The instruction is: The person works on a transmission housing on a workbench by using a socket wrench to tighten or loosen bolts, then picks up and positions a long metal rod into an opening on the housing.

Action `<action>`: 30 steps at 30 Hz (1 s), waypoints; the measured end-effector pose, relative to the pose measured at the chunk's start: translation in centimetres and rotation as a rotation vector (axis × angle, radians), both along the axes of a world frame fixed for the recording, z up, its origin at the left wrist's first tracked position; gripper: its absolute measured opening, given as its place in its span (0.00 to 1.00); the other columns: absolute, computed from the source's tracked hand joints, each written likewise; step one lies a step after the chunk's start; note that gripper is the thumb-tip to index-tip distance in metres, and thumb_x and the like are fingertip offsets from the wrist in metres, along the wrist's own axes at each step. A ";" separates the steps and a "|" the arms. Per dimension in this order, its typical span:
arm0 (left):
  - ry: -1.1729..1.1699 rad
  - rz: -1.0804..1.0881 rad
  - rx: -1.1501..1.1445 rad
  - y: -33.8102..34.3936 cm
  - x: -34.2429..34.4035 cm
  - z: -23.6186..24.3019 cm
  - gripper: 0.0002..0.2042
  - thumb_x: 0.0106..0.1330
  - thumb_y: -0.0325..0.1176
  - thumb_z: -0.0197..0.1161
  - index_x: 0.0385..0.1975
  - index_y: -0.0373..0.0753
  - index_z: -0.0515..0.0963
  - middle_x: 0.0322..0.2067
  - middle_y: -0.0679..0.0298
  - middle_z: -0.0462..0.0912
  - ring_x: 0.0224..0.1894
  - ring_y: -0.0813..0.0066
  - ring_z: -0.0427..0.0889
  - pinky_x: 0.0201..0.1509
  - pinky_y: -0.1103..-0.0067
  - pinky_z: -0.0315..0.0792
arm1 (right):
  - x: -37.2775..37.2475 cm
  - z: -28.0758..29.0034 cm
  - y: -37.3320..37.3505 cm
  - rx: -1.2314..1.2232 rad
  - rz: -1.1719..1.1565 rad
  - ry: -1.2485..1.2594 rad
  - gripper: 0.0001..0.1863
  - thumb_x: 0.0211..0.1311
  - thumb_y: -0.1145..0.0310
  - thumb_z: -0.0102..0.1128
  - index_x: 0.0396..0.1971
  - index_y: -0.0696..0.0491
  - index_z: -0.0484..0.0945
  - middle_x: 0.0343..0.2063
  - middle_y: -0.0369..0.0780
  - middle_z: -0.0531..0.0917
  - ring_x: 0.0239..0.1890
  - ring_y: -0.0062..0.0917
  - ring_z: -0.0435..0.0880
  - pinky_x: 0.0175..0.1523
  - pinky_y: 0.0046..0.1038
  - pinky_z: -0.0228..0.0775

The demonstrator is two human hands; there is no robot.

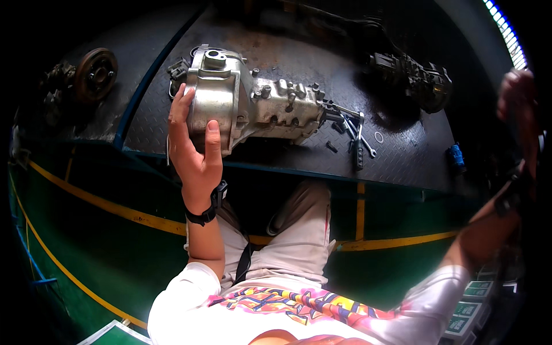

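A metal gearbox (221, 100) lies on its side on the dark worktop, its wide bell housing to the left and its narrow end to the right. My left hand (198, 155), with a black watch at the wrist, rests against the near left side of the bell housing. Its fingers are stretched out and the thumb stands apart. Raised at the far right edge, away from the gearbox, is my right hand (520, 95). It is dim and smeared, so its fingers and anything in them cannot be made out.
Beside the gearbox's narrow end lie a ratchet wrench (359, 152), a spanner (368, 146), a metal ring (378, 137) and a bolt (332, 146). A blue cylindrical object (456, 156) stands near the right edge. Another dark gearbox (417, 80) sits behind. A rusty round part (96, 75) lies left.
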State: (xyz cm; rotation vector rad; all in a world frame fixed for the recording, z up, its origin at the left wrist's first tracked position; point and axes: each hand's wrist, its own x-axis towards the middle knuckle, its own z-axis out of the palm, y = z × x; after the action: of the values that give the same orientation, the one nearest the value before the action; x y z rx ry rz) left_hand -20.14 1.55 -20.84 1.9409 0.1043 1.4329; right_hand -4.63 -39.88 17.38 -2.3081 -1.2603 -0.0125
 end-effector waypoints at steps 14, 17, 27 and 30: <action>0.026 0.026 0.081 1.0 -1.1 0.7 0.23 0.72 0.34 0.58 0.67 0.41 0.68 0.72 0.47 0.67 0.73 0.47 0.69 0.76 0.60 0.64 | 13.2 -41.3 2.9 -0.460 -0.738 0.382 0.32 0.59 0.48 0.73 0.51 0.62 0.80 0.46 0.58 0.87 0.50 0.48 0.87 0.54 0.41 0.77; 0.008 0.021 0.058 0.5 -0.8 1.0 0.23 0.72 0.32 0.57 0.65 0.39 0.68 0.71 0.47 0.67 0.72 0.52 0.70 0.75 0.62 0.64 | 14.0 -46.9 1.2 -0.393 -0.719 0.312 0.32 0.60 0.49 0.70 0.49 0.64 0.79 0.46 0.59 0.86 0.51 0.52 0.86 0.56 0.45 0.76; 0.023 0.072 0.114 0.2 -1.1 1.4 0.21 0.73 0.33 0.57 0.65 0.37 0.68 0.71 0.46 0.68 0.71 0.53 0.70 0.75 0.63 0.63 | 11.9 -50.6 0.7 0.249 -0.770 0.453 0.26 0.64 0.60 0.64 0.53 0.66 0.73 0.32 0.54 0.86 0.28 0.42 0.89 0.38 0.40 0.81; 0.028 0.062 0.125 0.1 -1.2 1.2 0.22 0.73 0.34 0.57 0.65 0.37 0.68 0.71 0.46 0.68 0.71 0.52 0.70 0.75 0.63 0.63 | 10.6 -51.6 -0.1 0.453 -0.803 0.403 0.26 0.66 0.63 0.63 0.56 0.66 0.71 0.28 0.50 0.84 0.19 0.33 0.85 0.28 0.37 0.79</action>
State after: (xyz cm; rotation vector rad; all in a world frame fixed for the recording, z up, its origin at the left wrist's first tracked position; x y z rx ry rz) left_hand -21.30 1.62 -19.65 2.0757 0.0911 1.4843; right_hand 5.96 -39.98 -34.26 -2.1055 -0.0717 -0.0923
